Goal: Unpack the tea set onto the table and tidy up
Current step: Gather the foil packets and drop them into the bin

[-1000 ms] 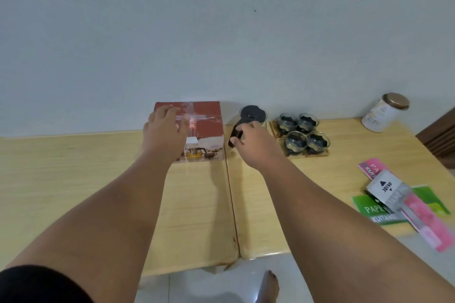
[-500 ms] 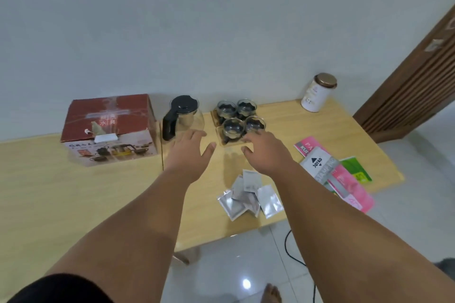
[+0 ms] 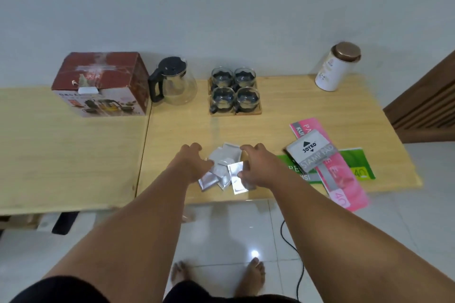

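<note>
silver foil sachets (image 3: 222, 167) lie in a loose overlapping pile near the front edge of the wooden table (image 3: 73, 155), and both hands cover part of it, so their number cannot be told. the left hand (image 3: 190, 163) sits at the pile's left side with curled fingers touching the foil; its palm hides the tips, so whether they pinch anything cannot be told. the right hand (image 3: 257, 167) curves thumb and fingers round the pile's right side, grasping the nearest sachets.

at the back left stands a red cardboard box (image 3: 98, 81) with its flaps down, its inside hidden. just right of it is the glass teapot (image 3: 176, 85), with black lid on and handle turned toward the box. four glass cups (image 3: 234, 91) stand in a square on wooden coasters (image 3: 246, 112); dark shapes show inside, but what they are is hard to make out. a white canister (image 3: 336, 69) with a copper lid leans near the back right corner, its contents unseen.

a grey joyko stamp pad box (image 3: 310, 152) lies across a pink packet (image 3: 342, 179) and a green packet (image 3: 357, 162), hiding most of their print. the pink one juts over the table edge.
</note>
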